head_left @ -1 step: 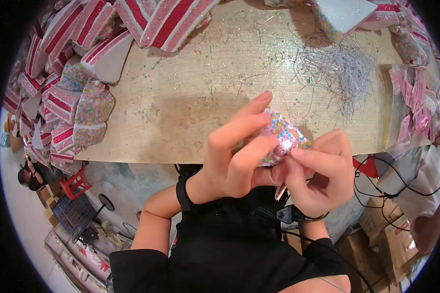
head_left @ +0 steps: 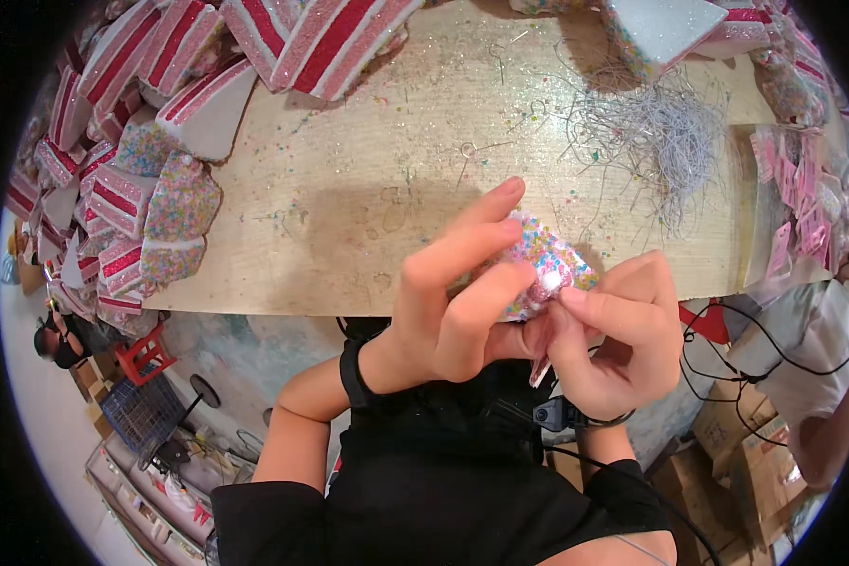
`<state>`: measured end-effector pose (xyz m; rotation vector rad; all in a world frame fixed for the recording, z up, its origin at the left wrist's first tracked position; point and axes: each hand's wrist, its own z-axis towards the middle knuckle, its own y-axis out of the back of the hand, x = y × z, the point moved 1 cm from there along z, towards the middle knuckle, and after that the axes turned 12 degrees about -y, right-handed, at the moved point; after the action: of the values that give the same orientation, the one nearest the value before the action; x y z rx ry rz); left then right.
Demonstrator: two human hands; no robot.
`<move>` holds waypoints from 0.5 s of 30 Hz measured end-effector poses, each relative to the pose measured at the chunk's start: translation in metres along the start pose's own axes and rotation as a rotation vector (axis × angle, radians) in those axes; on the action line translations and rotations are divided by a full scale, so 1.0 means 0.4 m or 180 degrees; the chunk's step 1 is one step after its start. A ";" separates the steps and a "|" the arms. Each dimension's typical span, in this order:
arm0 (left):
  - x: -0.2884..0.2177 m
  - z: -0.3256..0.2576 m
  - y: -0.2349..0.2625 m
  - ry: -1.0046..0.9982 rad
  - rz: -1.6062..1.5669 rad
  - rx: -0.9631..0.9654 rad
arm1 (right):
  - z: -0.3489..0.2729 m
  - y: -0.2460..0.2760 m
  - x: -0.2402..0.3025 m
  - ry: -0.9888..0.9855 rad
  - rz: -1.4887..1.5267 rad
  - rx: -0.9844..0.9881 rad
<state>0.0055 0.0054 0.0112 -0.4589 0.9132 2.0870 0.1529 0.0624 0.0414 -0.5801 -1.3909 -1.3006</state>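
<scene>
I hold a small sprinkle-covered ornament [head_left: 542, 259] between both hands, just above the near edge of the table [head_left: 349, 217]. My left hand [head_left: 453, 302] wraps it from the left, with the fingers [head_left: 472, 250] curled over its top and closed against its side. My right hand [head_left: 618, 325] meets it from the right, thumb and forefinger pinched together on a whitish spot at the ornament's lower corner. A thin pink strip hangs down below the ornament between my palms.

On the table, well apart from my hands, lies a tangle of silver wire hooks [head_left: 656, 132] at the far right. A heap of red-and-white striped foam pieces [head_left: 302, 38] crowds the far left, and more sprinkle-coated pieces [head_left: 174, 217] sit at the left edge. Small pink tags [head_left: 797, 189] are stacked at the right edge.
</scene>
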 end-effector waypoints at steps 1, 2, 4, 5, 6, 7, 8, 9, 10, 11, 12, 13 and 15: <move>0.001 -0.001 -0.001 -0.0037 0.0054 0.0004 | 0.000 -0.001 0.001 0.0078 -0.0040 -0.0028; 0.000 -0.001 -0.002 -0.0037 0.0053 -0.0007 | 0.001 -0.001 0.003 0.0078 -0.0067 -0.0029; 0.001 -0.002 -0.003 -0.0027 0.0055 -0.0038 | 0.006 -0.001 0.007 0.0080 -0.0123 -0.0019; 0.004 -0.002 -0.005 -0.0140 0.0004 -0.0126 | 0.007 0.001 0.007 0.0031 -0.0092 0.0009; 0.012 -0.003 -0.008 -0.0260 -0.0037 -0.0216 | 0.008 0.003 0.006 -0.0008 -0.0055 0.0038; 0.017 -0.003 -0.012 -0.0380 -0.0077 -0.0306 | 0.009 0.005 0.005 -0.0048 -0.0018 0.0068; 0.021 -0.006 -0.016 -0.0380 -0.0197 -0.0391 | 0.010 0.006 0.003 -0.0012 0.0004 0.0054; 0.027 -0.010 -0.024 -0.0387 -0.0335 -0.0476 | 0.009 0.004 -0.001 0.0020 0.0012 0.0028; 0.029 -0.011 -0.028 -0.0394 -0.0472 -0.0561 | 0.009 0.002 -0.006 0.0053 0.0021 0.0003; 0.028 -0.010 -0.030 -0.0328 -0.0473 -0.0549 | 0.008 0.003 -0.013 0.0126 -0.0013 0.0015; 0.024 -0.005 -0.031 -0.0263 -0.0479 -0.0547 | 0.009 0.008 -0.022 0.0202 -0.0056 0.0031; 0.020 -0.004 -0.030 -0.0198 -0.0486 -0.0544 | 0.008 0.012 -0.030 0.0278 -0.0101 0.0046; 0.013 -0.006 -0.023 -0.0250 -0.0154 -0.0186 | -0.001 0.018 -0.040 0.0339 0.0051 0.0007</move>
<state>0.0098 0.0103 0.0025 -0.4223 0.7900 2.0770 0.1641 0.0691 0.0298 -0.5120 -1.2978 -1.2985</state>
